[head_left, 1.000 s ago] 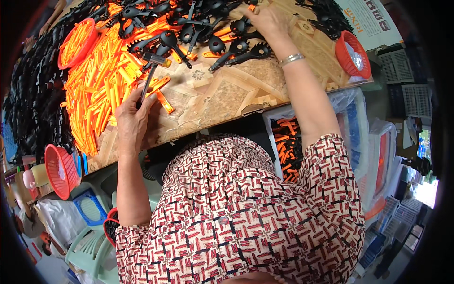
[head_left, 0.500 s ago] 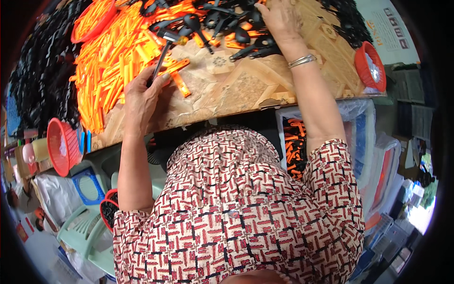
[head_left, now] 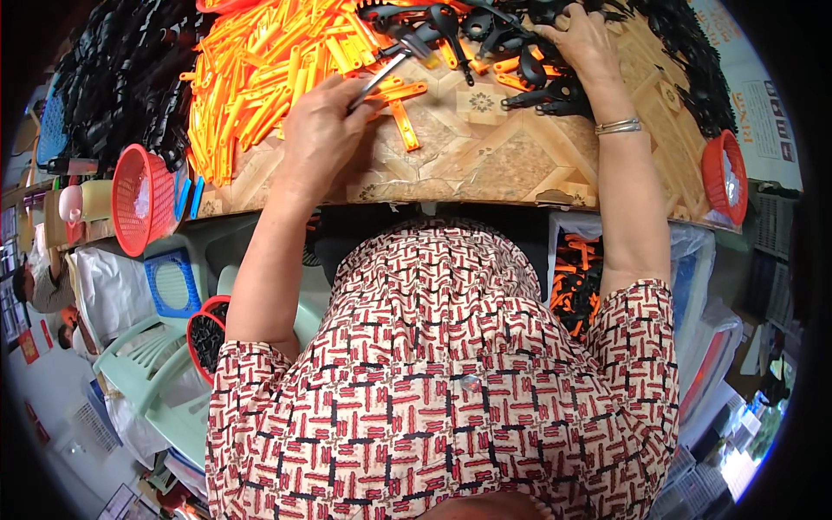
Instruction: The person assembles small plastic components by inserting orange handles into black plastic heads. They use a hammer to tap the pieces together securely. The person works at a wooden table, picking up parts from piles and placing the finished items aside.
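"Quick pass. Your left hand (head_left: 325, 128)?"

"You've got its fingers wrapped round the thin shaft of a hammer-like tool (head_left: 379, 82). The shaft slants up and right; the head, with an amber part, is up by the black pieces. Slightly blurred."

"And your right hand (head_left: 588, 48)?"

"Over the black spoon-shaped pieces (head_left: 446, 30) at the far side of the table (head_left: 477, 169). Fingers bent, thumb out to the left. Can't tell if you're gripping a piece or only touching. Bracelet (head_left: 618, 126) on that wrist."

"Where's the orange stuff?"

"Big heap of orange strips (head_left: 251, 91), just beyond and left of your left hand. One loose orange strip (head_left: 404, 126) lies to the right of your left fingers, on bare tabletop. More orange shows among the black pieces."

"Sides?"

"Left of you: a dark heap (head_left: 113, 95), a red basket (head_left: 143, 199) near the table edge, blue strips (head_left: 197, 198) just beside it. Right: another red basket (head_left: 725, 178) with something whitish in it, dark toothed pieces (head_left: 693, 65) beyond."

"Below the edge?"

"Orange and black pieces (head_left: 576, 282) in a container, under your right forearm."
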`<state>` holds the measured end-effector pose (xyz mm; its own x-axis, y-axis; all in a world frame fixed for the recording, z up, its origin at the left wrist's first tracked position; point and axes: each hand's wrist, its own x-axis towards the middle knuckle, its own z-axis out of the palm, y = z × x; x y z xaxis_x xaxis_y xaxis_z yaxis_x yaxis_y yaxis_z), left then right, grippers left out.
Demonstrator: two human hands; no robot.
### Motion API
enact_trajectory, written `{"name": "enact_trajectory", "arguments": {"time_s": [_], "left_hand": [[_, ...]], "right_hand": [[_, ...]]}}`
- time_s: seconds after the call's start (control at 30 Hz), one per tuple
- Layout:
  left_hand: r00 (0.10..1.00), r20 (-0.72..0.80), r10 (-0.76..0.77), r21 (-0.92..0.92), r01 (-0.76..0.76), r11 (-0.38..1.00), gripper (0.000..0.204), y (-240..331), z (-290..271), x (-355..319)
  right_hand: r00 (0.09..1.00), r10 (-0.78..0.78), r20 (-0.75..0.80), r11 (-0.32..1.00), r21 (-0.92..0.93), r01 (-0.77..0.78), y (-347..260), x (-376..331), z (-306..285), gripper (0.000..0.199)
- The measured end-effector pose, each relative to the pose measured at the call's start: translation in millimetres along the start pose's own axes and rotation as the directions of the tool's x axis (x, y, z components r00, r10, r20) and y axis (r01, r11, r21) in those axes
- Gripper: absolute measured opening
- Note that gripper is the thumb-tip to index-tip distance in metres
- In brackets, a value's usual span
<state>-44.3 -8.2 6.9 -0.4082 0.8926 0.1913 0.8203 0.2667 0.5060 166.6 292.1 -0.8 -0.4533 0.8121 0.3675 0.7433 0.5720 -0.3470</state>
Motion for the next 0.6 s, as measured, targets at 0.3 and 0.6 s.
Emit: {"name": "enact_trajectory", "arguments": {"time_s": [0.3, 0.6], "left_hand": [[0.999, 0.020, 0.036, 0.220, -0.039, 0.975, 0.022, -15, 2, 26], [0.981, -0.012, -0.193, -0.028, 0.193, 0.981, 0.026, -41, -29, -14]], "right_hand": [[0.979, 0.036, -0.202, 0.919, 0.392, 0.047, 57, 6, 32, 0.053], [0.971, 0.167, 0.174, 0.307, 0.926, -0.219, 24, -71, -33, 0.028]]}}
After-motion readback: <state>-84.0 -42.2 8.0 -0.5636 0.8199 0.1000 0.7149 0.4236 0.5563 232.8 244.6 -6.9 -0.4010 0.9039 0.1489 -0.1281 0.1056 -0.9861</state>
